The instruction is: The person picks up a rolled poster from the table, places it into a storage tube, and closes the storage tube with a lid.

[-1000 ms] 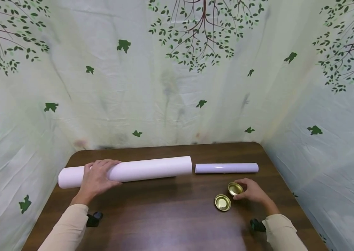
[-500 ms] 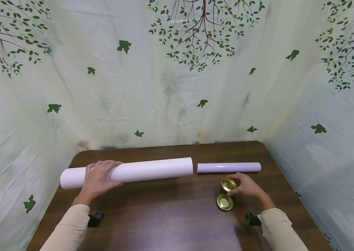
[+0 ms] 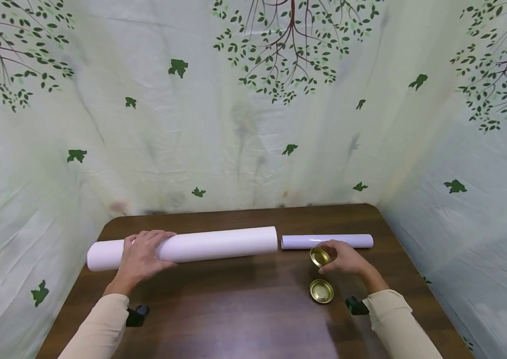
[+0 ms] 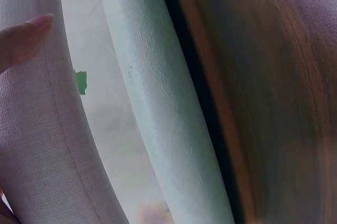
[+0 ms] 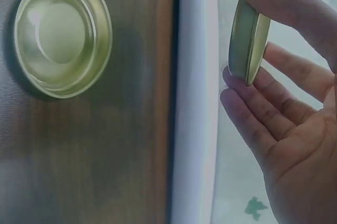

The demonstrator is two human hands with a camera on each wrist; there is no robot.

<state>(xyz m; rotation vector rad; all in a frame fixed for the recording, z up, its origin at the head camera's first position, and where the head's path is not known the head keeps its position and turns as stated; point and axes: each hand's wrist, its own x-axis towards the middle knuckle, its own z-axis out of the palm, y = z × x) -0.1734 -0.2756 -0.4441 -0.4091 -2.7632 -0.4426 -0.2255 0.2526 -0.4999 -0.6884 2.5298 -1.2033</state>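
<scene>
From where I stand, the person's left hand (image 3: 141,257) is wrapped over a thick white roll (image 3: 224,244), gripping it left of its middle, toward the far side of the brown surface (image 3: 235,319). The right hand (image 3: 347,259) pinches a shallow gold dish (image 3: 320,257) by its rim between thumb and fingers, tilted and lifted, close to a thinner glossy roll (image 3: 296,242); a second gold dish (image 3: 321,291) sits flat on the surface, nearer the person. Seen from the left wrist, a crinkled pale roll (image 4: 163,97) runs alongside the gripped one, a gap between them (I can't make it out from above; the thick one seems to hide it). What worries me most is the pinched dish: held only at its rim, it could swing or drop if a fingertip loosens, perhaps onto its neighbour. The knuckles look close to the thinner roll too, and since it is round with no visible brace, a brush could send it rolling toward the hanging fabric (image 3: 226,174). The off-centre grip on the thick roll could let its long right end dip or swing into the thinner one.
</scene>
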